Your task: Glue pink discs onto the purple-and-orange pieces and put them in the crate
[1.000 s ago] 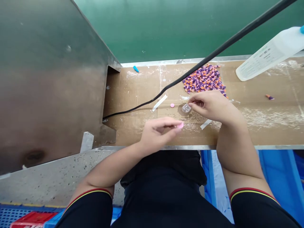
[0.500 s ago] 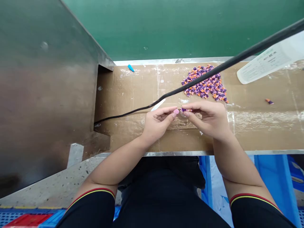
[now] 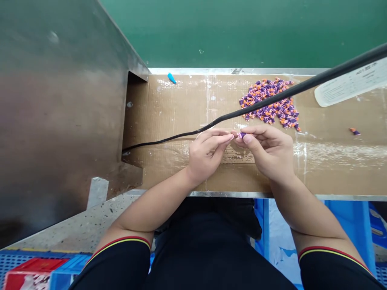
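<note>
Both hands now fingertip to fingertip, right hand (image 3: 267, 151) pinching a purple piece (image 3: 242, 135), left hand's (image 3: 205, 155) pink disc hidden

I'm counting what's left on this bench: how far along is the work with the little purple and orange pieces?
No finished pieces can be told apart. In hand: the right hand pinches a purple piece against the fingertips of the left hand, above the cardboard. Left: a large pile of purple and orange pieces behind the hands, one stray piece to the right, and a blue piece.
</note>
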### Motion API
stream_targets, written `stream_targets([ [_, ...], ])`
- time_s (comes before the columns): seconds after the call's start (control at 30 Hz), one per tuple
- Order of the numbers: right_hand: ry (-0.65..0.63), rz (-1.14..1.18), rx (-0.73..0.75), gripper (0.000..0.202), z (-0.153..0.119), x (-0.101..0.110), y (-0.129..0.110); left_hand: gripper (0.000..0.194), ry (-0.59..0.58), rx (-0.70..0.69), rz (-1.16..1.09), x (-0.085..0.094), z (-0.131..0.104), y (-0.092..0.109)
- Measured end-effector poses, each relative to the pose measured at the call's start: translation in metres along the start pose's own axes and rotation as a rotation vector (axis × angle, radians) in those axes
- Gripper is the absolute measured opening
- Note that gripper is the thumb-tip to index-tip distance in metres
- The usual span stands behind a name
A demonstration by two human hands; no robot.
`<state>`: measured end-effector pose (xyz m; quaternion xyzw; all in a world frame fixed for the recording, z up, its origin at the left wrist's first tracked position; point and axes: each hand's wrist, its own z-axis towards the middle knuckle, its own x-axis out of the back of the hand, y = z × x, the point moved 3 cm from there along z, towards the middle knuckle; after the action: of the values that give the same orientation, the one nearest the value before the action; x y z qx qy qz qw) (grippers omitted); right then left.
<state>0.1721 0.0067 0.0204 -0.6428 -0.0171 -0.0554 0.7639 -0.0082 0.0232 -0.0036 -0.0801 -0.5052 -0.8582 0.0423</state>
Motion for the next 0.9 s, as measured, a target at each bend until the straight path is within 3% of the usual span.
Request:
stream_targets([
  [0.1, 0.018, 0.001, -0.008, 0.028, 0.001, 0.002, 0.002, 0.015, -0.031, 0.069, -0.126, -0.003, -0.003, 0.005],
  [0.17, 0.053, -0.068, 0.03, 0.027, 0.001, 0.005, 0.0, 0.008, -0.023, 0.222, -0.254, -0.004, -0.005, 0.007],
  [0.3, 0.096, -0.24, 0.197, 0.019, 0.0, 0.006, -0.005, 0.034, 0.002, 0.631, -0.572, -0.008, -0.01, 0.004],
  [0.4, 0.077, -0.336, 0.297, 0.012, -0.001, 0.0, -0.007, 0.04, 0.025, 0.771, -0.709, -0.01, -0.011, 0.001],
  [0.6, 0.078, -0.434, 0.45, 0.006, -0.004, -0.006, -0.008, 0.034, 0.048, 0.803, -0.78, -0.011, -0.012, -0.001],
  [0.9, 0.075, -0.517, 0.487, 0.007, -0.004, -0.006, -0.01, 0.034, 0.058, 0.741, -0.722, -0.013, -0.015, 0.0],
])
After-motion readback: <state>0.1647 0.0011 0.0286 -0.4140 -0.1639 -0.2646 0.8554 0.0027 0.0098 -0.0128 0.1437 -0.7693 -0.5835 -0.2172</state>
